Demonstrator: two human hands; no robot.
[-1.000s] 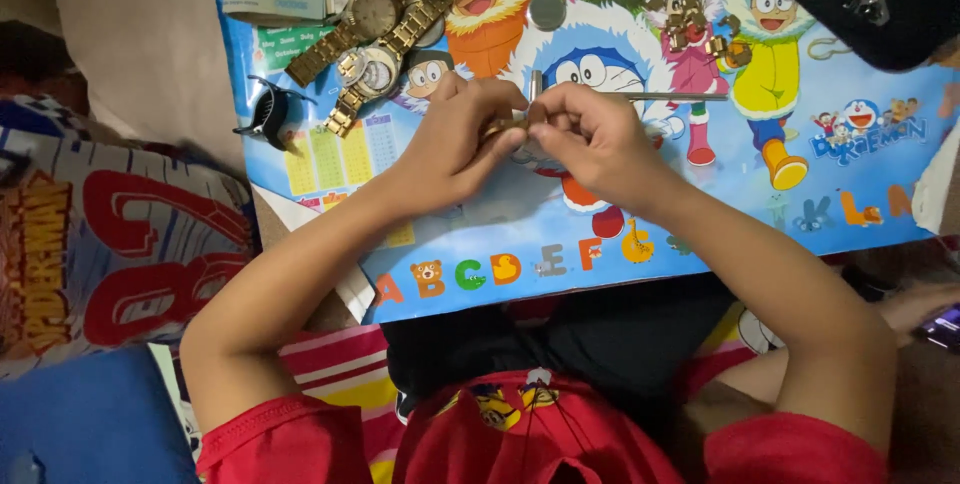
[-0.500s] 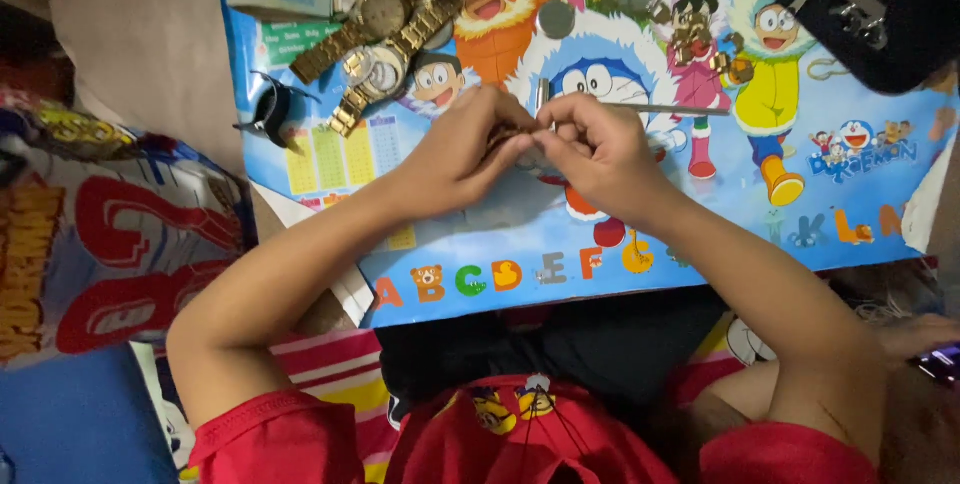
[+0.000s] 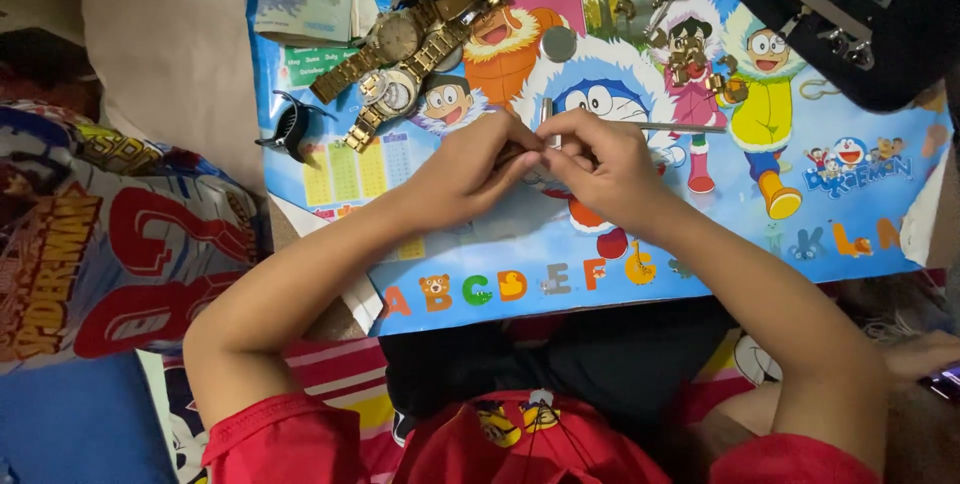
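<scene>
While both hands meet over the cartoon play mat (image 3: 640,274), left hand (image 3: 465,169) pinching a small metal piece (image 3: 546,114), right hand (image 3: 605,164) closed on a thin metal tool (image 3: 680,127), gold wristwatches (image 3: 400,54) lying on the mat's far-left corner.

Both hands meet over a bright cartoon mat (image 3: 700,244). The left hand (image 3: 465,174) and right hand (image 3: 600,166) pinch a small metal piece (image 3: 546,116) between their fingertips; what it is cannot be made out. A thin metal tool (image 3: 680,127) pokes out past the right hand. Gold watches (image 3: 400,49) lie at the mat's upper left, a black clip (image 3: 290,124) just beside them. A black pouch (image 3: 880,34) sits at the upper right.
</scene>
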